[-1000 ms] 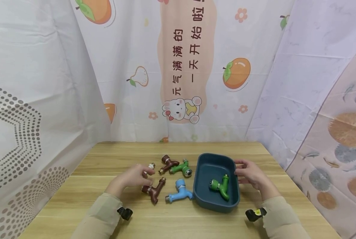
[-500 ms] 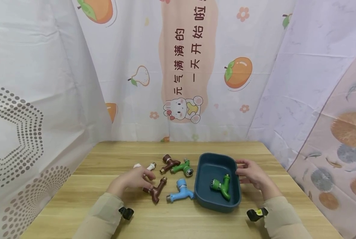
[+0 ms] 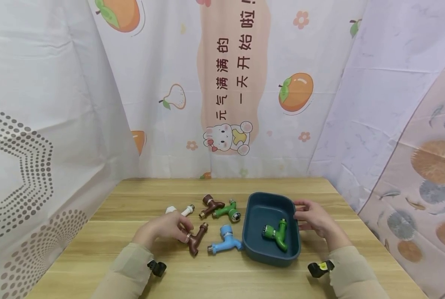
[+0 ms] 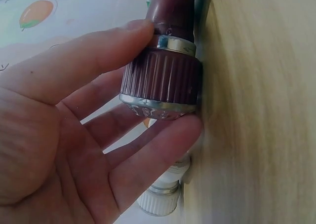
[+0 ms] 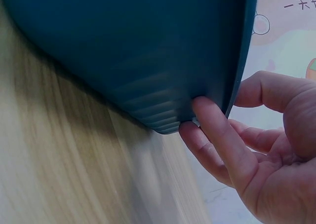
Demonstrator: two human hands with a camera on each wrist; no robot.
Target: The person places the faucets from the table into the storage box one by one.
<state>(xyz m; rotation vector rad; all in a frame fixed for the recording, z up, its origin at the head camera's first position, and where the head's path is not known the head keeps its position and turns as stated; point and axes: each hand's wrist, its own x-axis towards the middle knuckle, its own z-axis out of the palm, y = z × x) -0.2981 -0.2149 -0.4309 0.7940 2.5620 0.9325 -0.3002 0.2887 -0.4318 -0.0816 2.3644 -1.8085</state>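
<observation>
My left hand point(image 3: 166, 227) is at the near brown tap point(image 3: 195, 243), which lies on the table. In the left wrist view its thumb presses the neck beside the ribbed brown knob point(image 4: 160, 76), while the fingers curl round the knob's far side and end. My right hand point(image 3: 313, 218) grips the right wall of a dark blue bin point(image 3: 270, 258). Seen from the right wrist, fingertips point(image 5: 205, 105) lie against the bin's outer wall and another digit reaches behind its rim. Inside the bin lies a green tap point(image 3: 280, 236) with a green knob.
Left of the bin lie a light blue tap point(image 3: 227, 241), a second green tap point(image 3: 227, 211) and another brown tap point(image 3: 212, 204). Behind my left hand is a white tap point(image 3: 186, 210), partly hidden. Printed curtains point(image 3: 162, 145) stand around the wooden table point(image 3: 222, 282).
My left hand has come from near the white tap down onto the near brown tap's knob, uncovering more of the white tap. The right hand stays at the bin.
</observation>
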